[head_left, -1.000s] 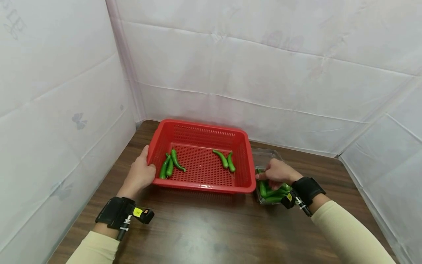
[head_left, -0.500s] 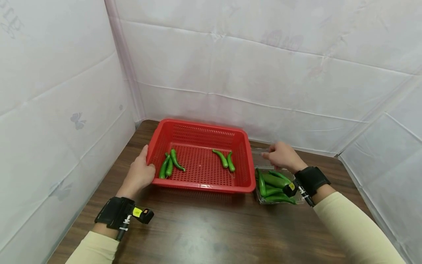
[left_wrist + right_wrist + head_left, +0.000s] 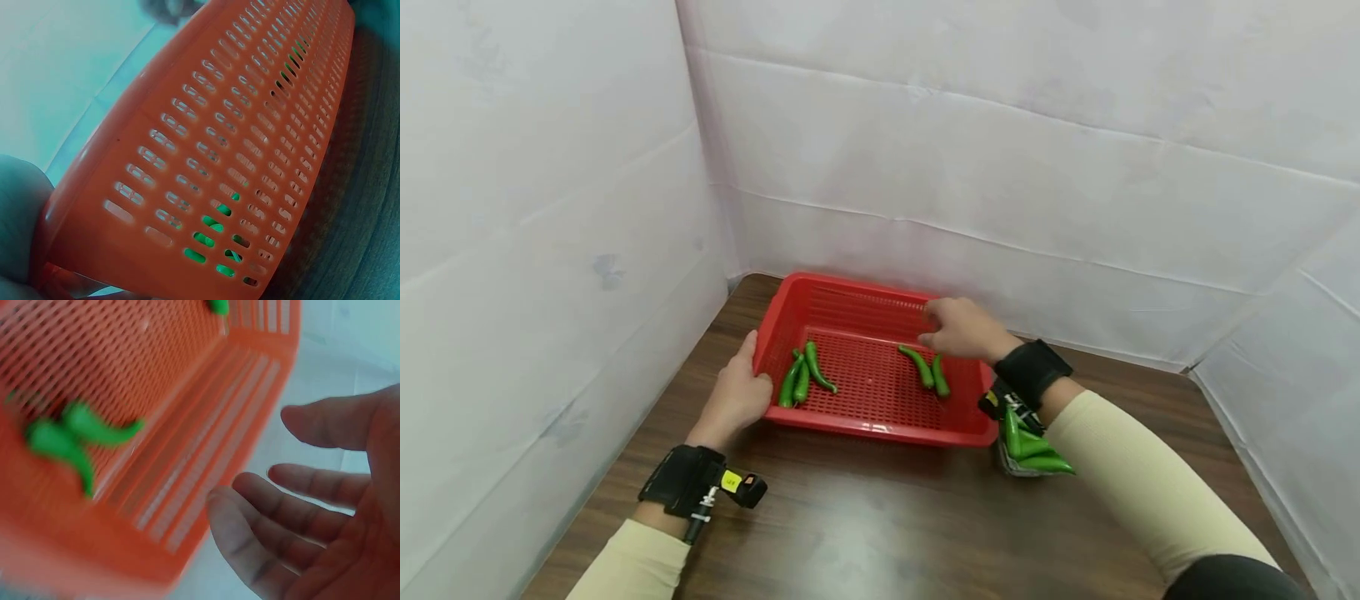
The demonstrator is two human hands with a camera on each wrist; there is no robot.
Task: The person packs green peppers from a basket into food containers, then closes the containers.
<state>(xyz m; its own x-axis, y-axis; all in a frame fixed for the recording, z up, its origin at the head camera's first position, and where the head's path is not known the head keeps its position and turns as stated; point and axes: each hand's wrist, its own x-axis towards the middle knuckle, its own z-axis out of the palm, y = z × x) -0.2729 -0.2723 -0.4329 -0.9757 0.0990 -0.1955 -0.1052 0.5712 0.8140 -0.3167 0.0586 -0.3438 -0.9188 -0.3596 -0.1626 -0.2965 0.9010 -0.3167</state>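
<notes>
A red slotted basket [image 3: 880,427] sits on the brown table. It holds three green peppers [image 3: 805,379] at its left and two peppers [image 3: 928,371] at its right. My left hand [image 3: 737,398] grips the basket's near left corner; its wall [image 3: 237,144] fills the left wrist view. My right hand [image 3: 958,329] hovers over the basket's far right part, above the two peppers. Its fingers [image 3: 300,500] are relaxed and hold nothing. A clear plastic tray [image 3: 1017,468] of more green peppers [image 3: 1033,446] lies right of the basket, partly hidden by my right forearm.
White sheet walls [image 3: 1000,167] close in the table on the left, back and right. Bare brown tabletop [image 3: 865,517] stretches in front of the basket.
My right hand has left the clear tray and moved left, over the basket's far right part. My left hand stays on the basket's corner.
</notes>
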